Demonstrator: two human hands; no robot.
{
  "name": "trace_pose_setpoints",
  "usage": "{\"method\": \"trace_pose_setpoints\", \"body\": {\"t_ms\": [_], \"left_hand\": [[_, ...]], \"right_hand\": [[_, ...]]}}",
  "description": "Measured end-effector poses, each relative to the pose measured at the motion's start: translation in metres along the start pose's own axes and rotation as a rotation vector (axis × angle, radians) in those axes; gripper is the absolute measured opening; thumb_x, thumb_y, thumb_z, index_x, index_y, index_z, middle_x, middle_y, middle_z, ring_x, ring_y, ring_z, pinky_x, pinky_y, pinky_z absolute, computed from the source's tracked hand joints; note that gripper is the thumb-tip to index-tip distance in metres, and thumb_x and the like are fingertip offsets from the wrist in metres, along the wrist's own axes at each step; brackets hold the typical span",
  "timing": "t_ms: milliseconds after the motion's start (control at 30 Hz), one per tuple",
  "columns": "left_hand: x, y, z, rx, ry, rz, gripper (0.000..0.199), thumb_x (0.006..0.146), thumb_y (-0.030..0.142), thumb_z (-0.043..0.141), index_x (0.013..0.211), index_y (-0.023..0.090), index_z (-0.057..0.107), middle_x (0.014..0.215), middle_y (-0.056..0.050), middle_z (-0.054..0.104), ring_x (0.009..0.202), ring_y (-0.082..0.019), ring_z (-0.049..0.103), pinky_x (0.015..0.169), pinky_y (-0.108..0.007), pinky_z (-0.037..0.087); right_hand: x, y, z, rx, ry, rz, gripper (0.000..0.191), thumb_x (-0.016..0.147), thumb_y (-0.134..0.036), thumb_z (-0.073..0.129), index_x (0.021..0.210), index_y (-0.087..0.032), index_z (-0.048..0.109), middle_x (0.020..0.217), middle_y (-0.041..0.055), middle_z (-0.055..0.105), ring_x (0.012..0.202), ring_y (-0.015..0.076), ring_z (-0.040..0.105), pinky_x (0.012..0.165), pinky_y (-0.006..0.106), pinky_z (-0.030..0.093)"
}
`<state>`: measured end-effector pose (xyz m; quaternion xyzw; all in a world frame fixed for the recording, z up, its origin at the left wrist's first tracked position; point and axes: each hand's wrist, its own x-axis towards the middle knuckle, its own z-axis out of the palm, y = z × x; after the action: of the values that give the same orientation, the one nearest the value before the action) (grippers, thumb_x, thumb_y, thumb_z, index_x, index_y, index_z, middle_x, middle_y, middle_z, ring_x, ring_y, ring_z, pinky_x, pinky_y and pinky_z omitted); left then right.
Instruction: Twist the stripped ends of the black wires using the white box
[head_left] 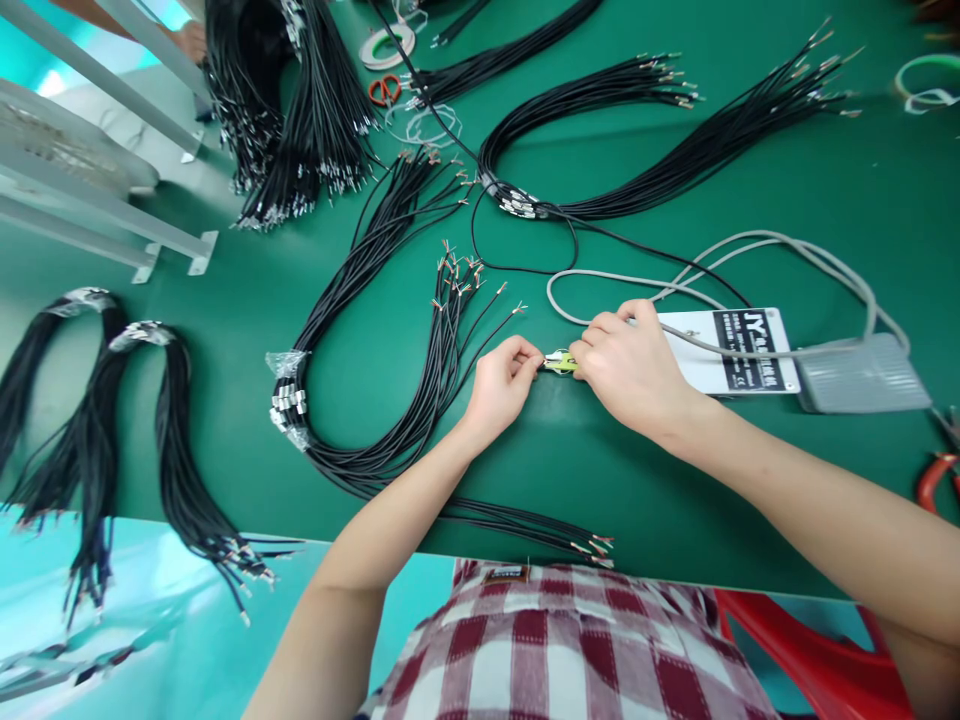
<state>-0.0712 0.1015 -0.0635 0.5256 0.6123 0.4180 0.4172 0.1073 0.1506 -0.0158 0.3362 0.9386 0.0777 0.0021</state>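
Note:
My left hand is closed in a pinch at the middle of the green table; what its fingertips hold is too small to make out. Just right of it, my right hand is closed around a small yellow-green hand tool with a metal tip, which meets the left fingertips. The tool's handle is mostly hidden in my palm. Left of both hands curves a black cable bundle, its stripped ends showing coloured wires. A white labelled box lies partly behind my right hand.
Another black cable bundle lies beyond my hands. Grey cord loops over the box near a grey pedal. Red-handled pliers lie at right. More bundles hang over the front edge; metal legs stand at left.

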Motion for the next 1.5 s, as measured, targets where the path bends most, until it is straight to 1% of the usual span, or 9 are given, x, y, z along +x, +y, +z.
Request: {"method": "trace_pose_setpoints", "body": {"t_ms": [233, 367, 467, 600, 867, 1067, 1200, 1333, 1500], "left_hand": [[-0.002, 0.002, 0.001, 0.033, 0.017, 0.0, 0.01, 0.086, 0.018, 0.058, 0.077, 0.017, 0.059, 0.066, 0.002, 0.06, 0.054, -0.009, 0.051, 0.054, -0.021, 0.038], [-0.002, 0.001, 0.0, 0.042, 0.016, -0.007, 0.009, 0.086, 0.019, 0.058, 0.077, 0.017, 0.06, 0.066, 0.002, 0.061, 0.055, -0.01, 0.053, 0.054, -0.021, 0.039], [-0.002, 0.0, -0.001, 0.03, 0.011, -0.005, 0.008, 0.086, 0.02, 0.059, 0.079, 0.017, 0.062, 0.068, 0.001, 0.062, 0.059, -0.011, 0.057, 0.057, -0.021, 0.042], [-0.002, -0.001, 0.0, 0.018, 0.021, -0.005, 0.009, 0.087, 0.022, 0.059, 0.079, 0.018, 0.062, 0.069, 0.001, 0.061, 0.061, -0.011, 0.058, 0.058, -0.021, 0.042], [-0.006, -0.005, -0.014, 0.089, 0.076, 0.002, 0.008, 0.085, 0.021, 0.06, 0.078, 0.018, 0.061, 0.069, 0.001, 0.063, 0.06, -0.012, 0.058, 0.059, -0.023, 0.042], [-0.011, -0.003, -0.037, -0.103, 0.129, -0.052, 0.015, 0.083, 0.032, 0.065, 0.079, 0.018, 0.061, 0.068, 0.001, 0.06, 0.058, -0.01, 0.055, 0.055, -0.021, 0.041], [-0.019, 0.011, -0.035, -0.157, 0.103, -0.06, 0.02, 0.082, 0.036, 0.068, 0.08, 0.017, 0.061, 0.067, 0.001, 0.059, 0.057, -0.009, 0.053, 0.053, -0.021, 0.041], [-0.038, 0.03, -0.023, -0.142, 0.019, -0.045, 0.018, 0.086, 0.034, 0.067, 0.083, 0.017, 0.062, 0.069, 0.0, 0.061, 0.058, -0.01, 0.054, 0.054, -0.021, 0.042], [-0.058, 0.041, -0.016, -0.075, -0.078, 0.013, 0.015, 0.091, 0.031, 0.062, 0.085, 0.018, 0.064, 0.076, -0.002, 0.065, 0.065, -0.012, 0.059, 0.06, -0.023, 0.046]], "right_hand": [[-0.006, -0.003, -0.009, 0.013, 0.04, 0.028, 0.008, 0.091, -0.018, 0.061, 0.085, -0.021, 0.066, 0.086, 0.0072, 0.074, 0.095, 0.0262, 0.058, 0.087, 0.045, 0.032], [-0.05, 0.008, -0.016, 0.158, 0.304, 0.108, 0.017, 0.096, -0.025, 0.06, 0.111, -0.019, 0.064, 0.115, 0.0088, 0.074, 0.11, 0.0262, 0.062, 0.094, 0.044, 0.033], [-0.096, 0.009, -0.011, 0.249, 0.561, 0.329, 0.014, 0.093, -0.017, 0.063, 0.106, -0.022, 0.06, 0.113, 0.0061, 0.076, 0.111, 0.0247, 0.066, 0.095, 0.041, 0.037], [-0.126, -0.009, 0.008, 0.29, 0.518, 0.359, 0.017, 0.091, -0.013, 0.064, 0.102, -0.024, 0.057, 0.12, 0.0057, 0.075, 0.118, 0.0253, 0.064, 0.096, 0.041, 0.04], [-0.111, -0.017, 0.032, 0.151, 0.665, 0.403, 0.024, 0.083, -0.013, 0.074, 0.095, -0.024, 0.055, 0.101, -0.0001, 0.08, 0.096, 0.0234, 0.072, 0.094, 0.042, 0.042], [-0.121, -0.022, 0.025, 0.322, 0.697, 0.347, 0.021, 0.084, -0.01, 0.071, 0.097, -0.024, 0.06, 0.099, 0.0041, 0.08, 0.107, 0.0285, 0.068, 0.095, 0.045, 0.046], [-0.121, -0.043, 0.015, 0.521, 0.62, 0.235, 0.021, 0.088, -0.008, 0.067, 0.1, -0.024, 0.063, 0.102, 0.0032, 0.079, 0.097, 0.0232, 0.072, 0.089, 0.039, 0.05], [-0.094, -0.059, 0.004, 0.701, 0.534, 0.262, 0.021, 0.094, -0.014, 0.062, 0.112, -0.023, 0.065, 0.101, 0.0045, 0.078, 0.089, 0.019, 0.073, 0.082, 0.032, 0.054], [-0.056, -0.058, -0.006, 0.481, 0.451, 0.214, 0.015, 0.099, -0.028, 0.058, 0.101, -0.021, 0.072, 0.099, 0.0049, 0.078, 0.087, 0.0196, 0.071, 0.074, 0.034, 0.044]]}}
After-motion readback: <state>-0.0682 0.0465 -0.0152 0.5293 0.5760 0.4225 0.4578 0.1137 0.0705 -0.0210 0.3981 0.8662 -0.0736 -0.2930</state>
